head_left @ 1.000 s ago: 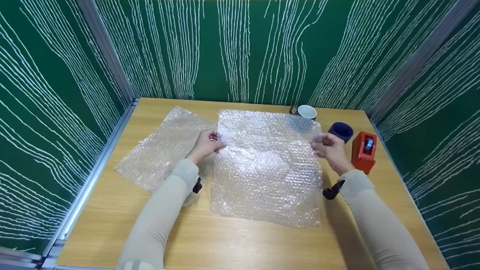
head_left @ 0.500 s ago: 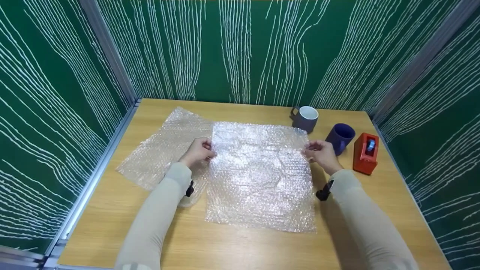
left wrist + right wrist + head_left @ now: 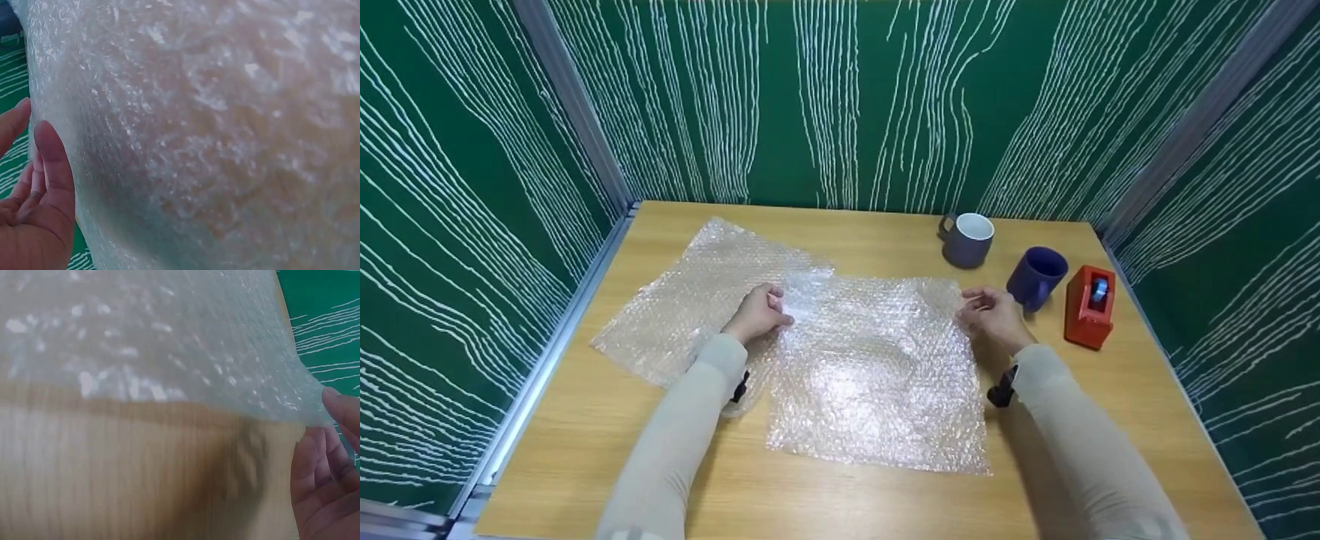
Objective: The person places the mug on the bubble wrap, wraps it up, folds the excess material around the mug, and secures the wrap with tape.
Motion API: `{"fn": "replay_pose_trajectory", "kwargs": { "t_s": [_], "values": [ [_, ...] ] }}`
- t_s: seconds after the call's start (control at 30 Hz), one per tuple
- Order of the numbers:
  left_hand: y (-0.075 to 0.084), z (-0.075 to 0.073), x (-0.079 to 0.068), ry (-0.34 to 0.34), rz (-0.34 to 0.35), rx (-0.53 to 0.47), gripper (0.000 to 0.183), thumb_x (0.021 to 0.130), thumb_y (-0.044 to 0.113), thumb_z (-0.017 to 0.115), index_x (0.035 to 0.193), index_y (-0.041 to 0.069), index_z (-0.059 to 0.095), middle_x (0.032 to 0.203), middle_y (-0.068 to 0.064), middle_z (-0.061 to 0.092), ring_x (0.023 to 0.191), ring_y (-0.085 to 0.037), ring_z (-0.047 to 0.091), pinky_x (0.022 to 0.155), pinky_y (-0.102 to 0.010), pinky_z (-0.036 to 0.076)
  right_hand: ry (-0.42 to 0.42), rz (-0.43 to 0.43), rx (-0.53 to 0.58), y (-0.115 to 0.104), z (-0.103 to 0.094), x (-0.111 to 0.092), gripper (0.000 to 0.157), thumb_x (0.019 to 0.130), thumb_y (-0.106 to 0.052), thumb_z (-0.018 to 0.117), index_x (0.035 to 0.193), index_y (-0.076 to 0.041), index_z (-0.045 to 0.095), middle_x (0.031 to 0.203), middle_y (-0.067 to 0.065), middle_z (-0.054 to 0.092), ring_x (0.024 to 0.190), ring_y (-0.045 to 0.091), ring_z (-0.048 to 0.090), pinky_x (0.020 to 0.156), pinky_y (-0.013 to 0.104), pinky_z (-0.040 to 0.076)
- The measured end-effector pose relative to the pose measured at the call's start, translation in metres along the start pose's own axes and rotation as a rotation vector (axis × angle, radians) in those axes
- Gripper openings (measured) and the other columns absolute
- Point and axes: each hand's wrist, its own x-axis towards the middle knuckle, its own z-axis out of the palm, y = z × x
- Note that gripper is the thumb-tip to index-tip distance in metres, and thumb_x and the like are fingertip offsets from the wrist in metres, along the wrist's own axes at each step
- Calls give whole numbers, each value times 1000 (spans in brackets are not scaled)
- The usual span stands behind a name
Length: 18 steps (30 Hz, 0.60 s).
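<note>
A clear sheet of bubble wrap (image 3: 877, 375) lies in front of me, spread between both hands, its near part on the wooden table. My left hand (image 3: 756, 315) is at its left edge; thumb and fingers stand apart there in the left wrist view, where the sheet (image 3: 197, 129) fills most of the picture. At the sheet's right edge, my right hand (image 3: 994, 319) pinches a corner between thumb and fingers (image 3: 306, 464), and the wrap is drawn out towards them. A second bubble wrap sheet (image 3: 675, 307) lies to the left, partly beneath my left hand and forearm.
At the back right stand a grey mug (image 3: 966, 246) with a white inside and a dark blue mug (image 3: 1035, 277). A red tape dispenser (image 3: 1089, 311) stands beside the blue mug. Green walls (image 3: 780, 105) with white lines enclose the wooden table (image 3: 562, 450).
The front sheet has come down and towards me, and its far edge no longer covers the grey mug. Both hands moved nearer; the left thumb and fingers have parted.
</note>
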Motion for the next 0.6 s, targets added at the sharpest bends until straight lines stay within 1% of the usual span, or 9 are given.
{"fn": "replay_pose_trajectory", "kwargs": {
  "t_s": [0.07,0.13,0.2,0.27,0.33,0.4,0.47,0.53,0.6],
  "values": [
    [0,0,1,12,9,34,59,91,5,82,142,-4,53,115,-14,62,92,-20,61,82,-33,56,13,5,3,-2,-3,-1,45,97,-1,75,140,7,61,102,3,65,86,13,63,69,23,58],
    [0,0,3,20,36,56,64,91,7,83,146,-4,53,128,-21,63,108,-28,63,96,-41,57,37,9,3,-4,-7,-2,48,98,-2,76,142,7,59,104,5,65,90,15,63,71,24,58],
    [0,0,4,25,68,67,66,91,8,83,148,-4,53,141,-24,60,125,-36,61,108,-48,54,63,25,-4,-7,-11,-4,51,98,-5,76,144,6,58,108,6,64,93,16,62,73,24,57],
    [0,0,5,18,104,63,68,91,9,83,151,-4,53,150,-26,57,138,-42,56,117,-52,49,94,36,-12,-10,-15,-5,53,99,-9,78,145,5,57,111,6,62,95,16,60,75,23,56],
    [-1,1,5,-4,125,50,72,92,10,84,155,-3,51,158,-24,53,146,-44,52,122,-54,47,133,38,-28,-11,-20,-6,53,99,-14,80,145,3,58,113,7,61,96,15,59,76,20,54],
    [-1,3,4,-29,139,56,75,92,12,85,157,0,50,164,-21,50,150,-44,50,124,-54,45,184,15,-39,-11,-24,-7,53,99,-17,81,144,3,60,115,10,62,97,14,59,77,18,52],
    [-1,5,4,-57,152,77,80,91,14,87,160,3,49,167,-19,47,153,-44,47,126,-53,43,230,0,-40,-12,-28,-9,53,99,-19,82,143,1,61,118,12,63,99,13,57,80,15,51],
    [-1,7,2,-82,161,104,84,89,16,90,161,6,48,169,-17,45,155,-44,45,128,-54,40,268,-1,-17,-13,-32,-11,56,98,-22,83,144,0,60,123,15,63,103,12,57,84,15,51],
    [-1,10,1,-100,165,133,87,87,18,92,162,8,48,170,-16,44,156,-42,43,130,-53,37,291,21,0,-14,-36,-14,60,99,-27,82,148,-2,58,131,17,62,108,13,56,90,17,50]
  ]
}}
